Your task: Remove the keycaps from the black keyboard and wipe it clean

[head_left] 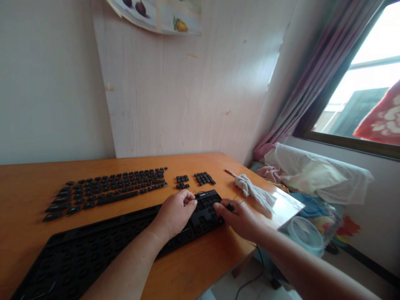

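Note:
A black keyboard [121,233] with its keycaps off lies along the front of the desk. My left hand [178,210] is over its right part, thumb and fingers pinched together; whatever may be in the pinch is hidden. My right hand [239,216] is closed around a wire keycap puller [230,207] with a dark handle, its thin wires pointing up and away from the keys. The fingertips of that hand are at the number pad's right edge. Behind the keyboard, loose black keycaps [115,185] lie in rows, with smaller groups of keycaps [204,178] to their right.
A grey-white cloth [256,193] and a thin stick-like tool [230,172] lie on the right of the orange-brown desk [193,273]. Past the desk's right edge are a clear plastic tub [304,235] and piled fabric [318,171]. A dark cable [261,266] hangs down there.

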Available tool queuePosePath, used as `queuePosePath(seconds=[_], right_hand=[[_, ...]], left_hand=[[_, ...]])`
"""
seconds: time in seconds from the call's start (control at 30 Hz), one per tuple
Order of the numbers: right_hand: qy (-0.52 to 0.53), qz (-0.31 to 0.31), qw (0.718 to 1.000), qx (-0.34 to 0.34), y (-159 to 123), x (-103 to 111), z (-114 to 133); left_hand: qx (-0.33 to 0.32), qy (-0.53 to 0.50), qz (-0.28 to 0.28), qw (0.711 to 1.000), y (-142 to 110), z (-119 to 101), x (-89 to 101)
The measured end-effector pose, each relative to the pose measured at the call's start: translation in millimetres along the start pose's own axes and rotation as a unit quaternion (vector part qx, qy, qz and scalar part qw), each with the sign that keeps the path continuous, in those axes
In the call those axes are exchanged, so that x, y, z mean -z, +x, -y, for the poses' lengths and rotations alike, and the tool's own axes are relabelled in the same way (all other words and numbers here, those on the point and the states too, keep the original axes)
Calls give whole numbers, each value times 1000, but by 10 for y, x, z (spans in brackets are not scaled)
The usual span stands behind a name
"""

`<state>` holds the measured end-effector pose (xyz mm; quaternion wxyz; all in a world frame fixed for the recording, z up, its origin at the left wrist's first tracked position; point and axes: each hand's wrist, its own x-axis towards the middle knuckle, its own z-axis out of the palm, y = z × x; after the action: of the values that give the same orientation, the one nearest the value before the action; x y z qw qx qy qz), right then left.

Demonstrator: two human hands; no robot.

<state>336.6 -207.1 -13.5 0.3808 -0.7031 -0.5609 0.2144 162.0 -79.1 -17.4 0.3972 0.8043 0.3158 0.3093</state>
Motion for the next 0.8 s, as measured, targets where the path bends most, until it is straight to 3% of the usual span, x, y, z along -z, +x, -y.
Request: queuePosePath(seconds=[0.17, 0.4, 0.6, 0.8], right_hand=[[42, -66, 997, -26, -11, -94, -83], [120, -129, 984, -33, 13, 3, -81], [127, -143, 981, -7, 16, -29, 32], [73, -135, 985, 76, 38, -221, 194]], left_hand=[[-8, 13, 5, 1000, 14, 59, -12], [-16, 23, 10, 1000, 19, 128, -35], [-27, -32, 1, 999, -32, -64, -18], [0, -186, 101, 977, -97, -187, -64]])
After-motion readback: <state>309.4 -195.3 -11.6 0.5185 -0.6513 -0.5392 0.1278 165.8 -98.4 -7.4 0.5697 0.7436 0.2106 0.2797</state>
